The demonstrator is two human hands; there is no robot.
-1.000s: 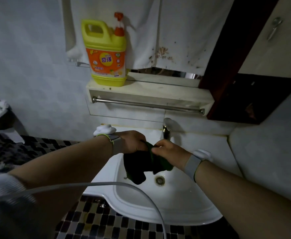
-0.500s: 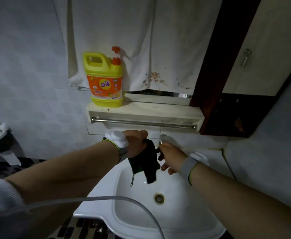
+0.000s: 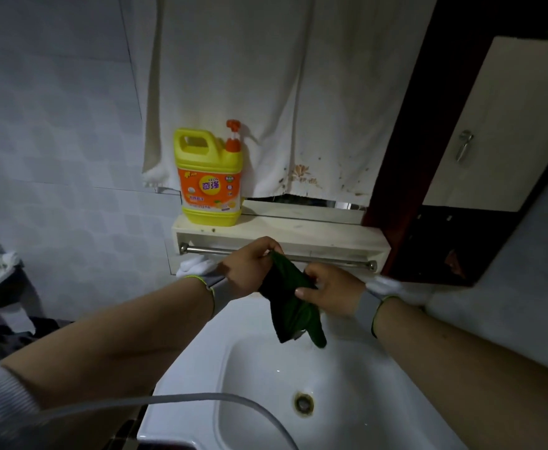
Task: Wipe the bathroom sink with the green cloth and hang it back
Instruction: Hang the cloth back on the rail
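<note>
Both hands on cloth, lifted clear of sink [image 3: 201, 401].
Right hand [image 3: 331, 292] pinches cloth [image 3: 290, 302] mid-fold, left hand [image 3: 250, 269] grips top corner; it has risen to the rail [image 3: 331, 259] since a second ago. Wiping looks finished, hanging next.

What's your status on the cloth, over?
Left hand and right hand both grip green cloth, above sink. Not yet on rail. Rail unobstructed.

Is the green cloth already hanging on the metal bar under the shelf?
No, both the left hand and the right hand hold the green cloth in front of the metal bar.
</note>
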